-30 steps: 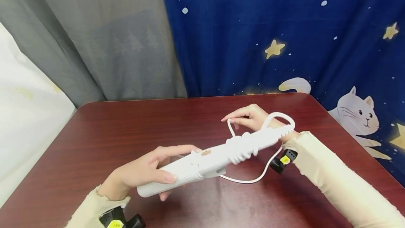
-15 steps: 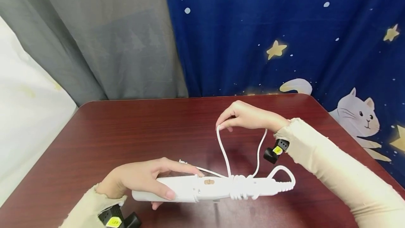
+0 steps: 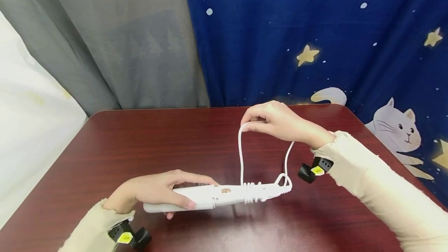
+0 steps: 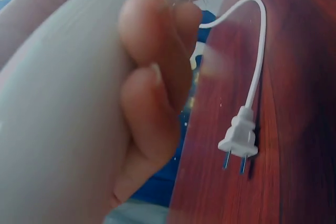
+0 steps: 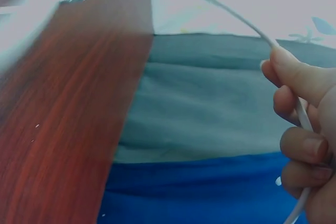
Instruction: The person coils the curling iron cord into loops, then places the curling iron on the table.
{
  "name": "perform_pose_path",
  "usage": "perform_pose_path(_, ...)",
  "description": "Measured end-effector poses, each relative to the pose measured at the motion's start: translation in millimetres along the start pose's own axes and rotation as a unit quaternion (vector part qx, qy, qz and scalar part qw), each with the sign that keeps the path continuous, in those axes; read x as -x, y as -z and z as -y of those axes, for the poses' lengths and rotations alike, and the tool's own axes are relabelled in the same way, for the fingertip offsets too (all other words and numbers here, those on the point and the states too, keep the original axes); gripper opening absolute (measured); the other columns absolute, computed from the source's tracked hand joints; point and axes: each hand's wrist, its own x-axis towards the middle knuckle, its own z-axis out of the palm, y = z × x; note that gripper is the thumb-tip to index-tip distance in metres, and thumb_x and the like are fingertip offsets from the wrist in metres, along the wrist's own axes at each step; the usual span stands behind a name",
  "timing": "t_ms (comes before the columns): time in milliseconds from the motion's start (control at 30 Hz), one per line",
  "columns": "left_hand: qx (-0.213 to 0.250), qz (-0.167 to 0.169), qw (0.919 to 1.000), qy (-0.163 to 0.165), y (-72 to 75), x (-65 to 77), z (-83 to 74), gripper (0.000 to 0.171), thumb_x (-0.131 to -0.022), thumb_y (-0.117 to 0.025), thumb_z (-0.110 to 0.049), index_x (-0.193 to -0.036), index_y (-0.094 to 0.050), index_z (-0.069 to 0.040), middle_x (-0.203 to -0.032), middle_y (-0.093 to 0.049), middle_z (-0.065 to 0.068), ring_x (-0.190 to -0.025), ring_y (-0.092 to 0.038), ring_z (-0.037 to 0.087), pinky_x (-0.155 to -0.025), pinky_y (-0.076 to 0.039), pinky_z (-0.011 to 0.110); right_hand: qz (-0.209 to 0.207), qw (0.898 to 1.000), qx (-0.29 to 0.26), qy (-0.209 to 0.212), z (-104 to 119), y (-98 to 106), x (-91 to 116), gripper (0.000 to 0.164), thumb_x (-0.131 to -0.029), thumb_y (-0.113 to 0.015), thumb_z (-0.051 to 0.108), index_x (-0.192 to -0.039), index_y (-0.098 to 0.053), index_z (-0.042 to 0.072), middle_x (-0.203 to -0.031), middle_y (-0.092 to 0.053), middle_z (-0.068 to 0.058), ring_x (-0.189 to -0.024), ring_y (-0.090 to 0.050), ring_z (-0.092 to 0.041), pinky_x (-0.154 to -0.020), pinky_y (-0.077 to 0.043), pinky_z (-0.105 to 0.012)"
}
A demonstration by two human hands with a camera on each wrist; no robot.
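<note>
My left hand [image 3: 157, 189] grips one end of a white hair straightener [image 3: 201, 195], thumb along the near side and fingers curled beneath. A small gold switch [image 3: 226, 190] shows on its body. Several turns of white cord [image 3: 250, 193] wrap the right part of the straightener. Above and behind it, my right hand [image 3: 280, 121] pinches a raised length of that cord. In the right wrist view the cord [image 5: 241, 19] passes between thumb and curled fingers. A two-pin plug [image 4: 241, 135] at the cord's end shows over the table in the left wrist view.
The dark red wooden table [image 3: 140, 135] spreads under both hands. Behind it hang a grey curtain [image 3: 140, 49] and a blue curtain [image 3: 252, 42] with stars and a cat. White cloth [image 3: 31, 100] hangs at the left.
The straightener has swung from slanted to nearly level. My right hand dipped left, then rose, drawing a taller loop of cord off it. My left hand keeps its hold.
</note>
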Motion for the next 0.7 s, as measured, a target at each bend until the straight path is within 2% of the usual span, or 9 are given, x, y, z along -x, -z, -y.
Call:
perform_pose_path(200, -0.055, -0.058, 0.9959, 0.043, 1.2, -4.3, -0.5, 0.045, -0.09, -0.06, -0.024, -0.131, -0.046, -0.032, -0.111, -0.055, 0.0, -0.073, -0.058, 0.02, -0.04, -0.051, 0.042, -0.033, 0.998, 0.052, 0.029, 17.6, 2.6, 8.9, 0.003, -0.083, -0.067, 0.024, -0.086, -0.066, 0.025, -0.082, -0.06, 0.022, -0.06, -0.048, 0.004, -0.054, -0.04, -0.018)
perform_pose_path(333, -0.066, -0.095, 0.9919, 0.052, 1.8, -6.7, -0.3, 0.044, -0.089, -0.06, -0.025, -0.13, -0.047, -0.034, -0.112, -0.054, -0.001, -0.077, -0.057, 0.021, -0.042, -0.051, 0.042, -0.049, 0.996, 0.07, 0.033, 23.6, 3.3, 16.1, 0.005, -0.082, -0.069, 0.024, -0.086, -0.066, 0.025, -0.082, -0.06, 0.02, -0.061, -0.047, 0.004, -0.053, -0.039, -0.017)
perform_pose_path(533, -0.073, -0.166, 0.9825, 0.042, 3.4, -10.8, 0.8, 0.046, -0.089, -0.06, -0.025, -0.132, -0.045, -0.033, -0.109, -0.052, 0.005, -0.069, -0.059, 0.029, -0.042, -0.052, 0.043, -0.078, 0.994, 0.071, 0.035, 25.8, 5.5, 24.4, 0.007, -0.08, -0.07, 0.022, -0.085, -0.066, 0.022, -0.08, -0.06, 0.018, -0.062, -0.046, 0.002, -0.052, -0.037, -0.016)
perform_pose_path(700, -0.076, -0.225, 0.9708, 0.034, 4.1, -17.8, 1.6, 0.048, -0.089, -0.062, -0.026, -0.132, -0.044, -0.034, -0.105, -0.052, 0.01, -0.054, -0.06, 0.025, -0.045, -0.052, 0.044, -0.098, 0.993, 0.056, 0.038, 27.1, 6.4, 28.9, 0.009, -0.079, -0.071, 0.017, -0.086, -0.067, 0.021, -0.081, -0.061, 0.016, -0.062, -0.046, 0.001, -0.053, -0.035, -0.012)
